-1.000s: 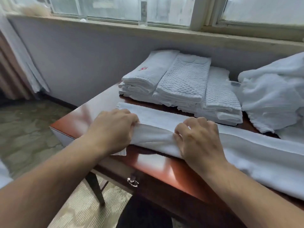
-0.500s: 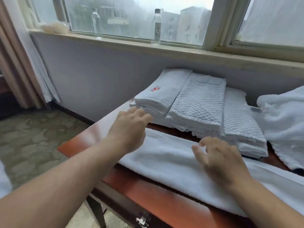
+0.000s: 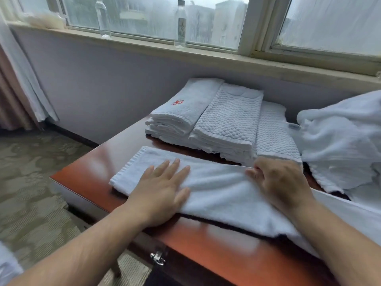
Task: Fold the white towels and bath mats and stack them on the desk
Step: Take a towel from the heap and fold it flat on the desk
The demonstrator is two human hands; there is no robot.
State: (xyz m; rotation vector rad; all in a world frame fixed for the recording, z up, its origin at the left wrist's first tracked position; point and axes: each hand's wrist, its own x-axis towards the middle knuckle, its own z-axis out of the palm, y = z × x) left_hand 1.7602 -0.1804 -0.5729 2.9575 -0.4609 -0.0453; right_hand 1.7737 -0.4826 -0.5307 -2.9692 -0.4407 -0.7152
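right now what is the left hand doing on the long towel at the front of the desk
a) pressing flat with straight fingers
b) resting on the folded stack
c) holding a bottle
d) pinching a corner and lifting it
A: the left hand lies palm down with its fingers straight on the long towel, while the right hand grips the towel's far edge.

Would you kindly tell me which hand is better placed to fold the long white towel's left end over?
Probably the left hand: it lies flat on the long white towel close to that end, while the right hand pinches its far edge nearer the middle.
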